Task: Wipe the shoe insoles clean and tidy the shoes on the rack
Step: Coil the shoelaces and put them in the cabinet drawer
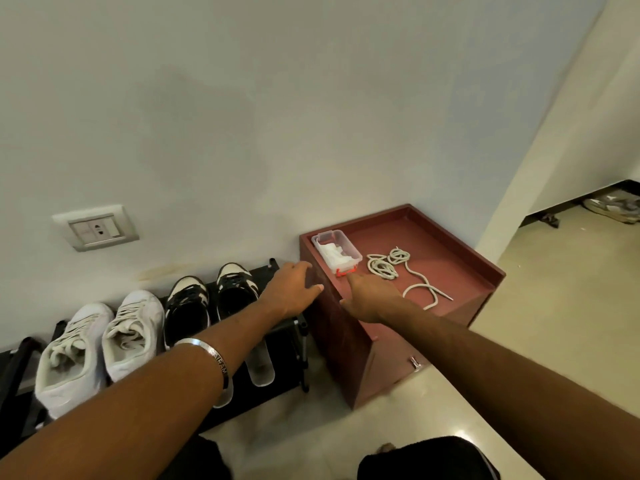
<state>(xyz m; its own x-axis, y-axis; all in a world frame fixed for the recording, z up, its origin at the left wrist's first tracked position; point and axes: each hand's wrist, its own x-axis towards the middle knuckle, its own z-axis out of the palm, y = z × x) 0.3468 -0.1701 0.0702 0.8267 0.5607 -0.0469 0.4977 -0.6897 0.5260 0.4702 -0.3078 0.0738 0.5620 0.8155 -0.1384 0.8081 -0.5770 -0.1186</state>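
- The red-brown cabinet [349, 341] stands against the wall, just right of the black shoe rack [284, 327].
- On the cabinet's top, at the back left corner, sits a clear plastic box [336, 250] with a red clasp, holding white wipes; loose white shoelaces [398, 271] lie to its right.
- The right hand [372, 299] reaches over the cabinet's front left edge, forefinger straight and pointing at the box's clasp, gripping nothing.
- The left hand [292, 289] hovers with fingers spread beside the cabinet's left face, holding nothing; a silver bangle [211, 355] circles its wrist.
- On the rack, left of the cabinet, stand black-and-white sneakers [211, 299], then white sneakers [100, 344]; pale insoles [261, 368] lie in front, partly hidden by the left arm.
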